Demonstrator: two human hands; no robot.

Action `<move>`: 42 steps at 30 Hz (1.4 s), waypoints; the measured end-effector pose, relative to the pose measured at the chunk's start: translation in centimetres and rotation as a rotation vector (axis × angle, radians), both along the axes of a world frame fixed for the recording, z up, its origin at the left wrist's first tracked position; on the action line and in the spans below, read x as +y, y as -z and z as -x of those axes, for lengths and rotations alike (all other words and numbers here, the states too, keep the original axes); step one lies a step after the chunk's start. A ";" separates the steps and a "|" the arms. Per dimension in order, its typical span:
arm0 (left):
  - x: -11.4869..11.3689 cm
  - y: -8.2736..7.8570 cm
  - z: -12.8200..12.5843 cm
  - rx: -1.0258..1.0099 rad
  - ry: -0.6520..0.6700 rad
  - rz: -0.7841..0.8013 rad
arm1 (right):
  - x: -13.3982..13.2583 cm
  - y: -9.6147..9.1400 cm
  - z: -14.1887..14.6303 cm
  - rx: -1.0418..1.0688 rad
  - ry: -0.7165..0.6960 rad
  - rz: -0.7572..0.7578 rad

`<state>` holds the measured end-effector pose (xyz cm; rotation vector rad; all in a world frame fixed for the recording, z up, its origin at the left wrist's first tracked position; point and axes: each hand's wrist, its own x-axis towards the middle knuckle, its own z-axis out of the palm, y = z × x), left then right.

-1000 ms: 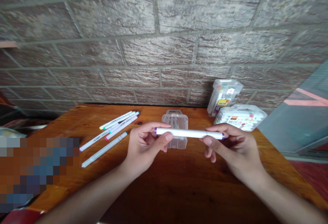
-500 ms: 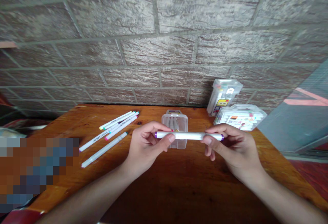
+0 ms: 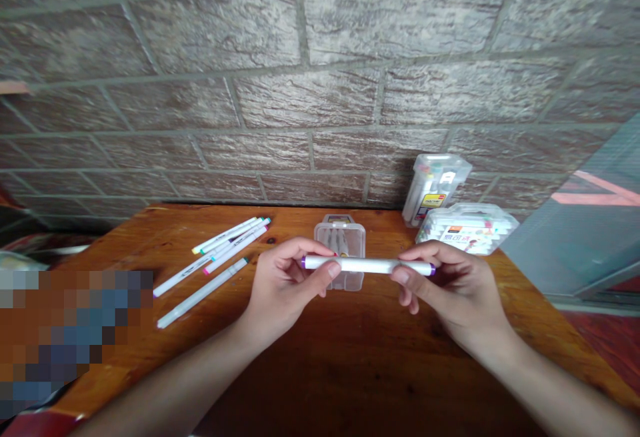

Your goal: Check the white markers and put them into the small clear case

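A white marker (image 3: 367, 265) with purple ends is held level between my two hands above the table. My left hand (image 3: 290, 283) pinches it near its left end, thumb in front. Near the other end, my right hand (image 3: 450, 283) grips it between thumb and fingers. Behind the marker stands an open clear plastic case (image 3: 356, 237) with several markers inside, partly hidden by the marker and my fingers. To the left, a loose grey-white marker (image 3: 203, 293) lies on the wood beside several white markers (image 3: 235, 247) with coloured ends.
A tall clear box of markers (image 3: 433, 190) stands at the back right against the brick wall (image 3: 310, 97). In front of it sits a clear handled case (image 3: 467, 230) full of markers. The wooden table (image 3: 350, 357) ends at the right near a grey panel (image 3: 580, 237).
Almost nothing differs. The whole view has shifted very slightly, and both hands keep the same hold on the marker.
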<state>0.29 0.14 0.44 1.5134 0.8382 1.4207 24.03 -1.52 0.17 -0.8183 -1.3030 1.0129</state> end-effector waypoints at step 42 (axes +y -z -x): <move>0.8 1.2 0.3 -0.221 0.065 0.048 | 0.4 0.0 -0.6 0.140 -0.031 0.072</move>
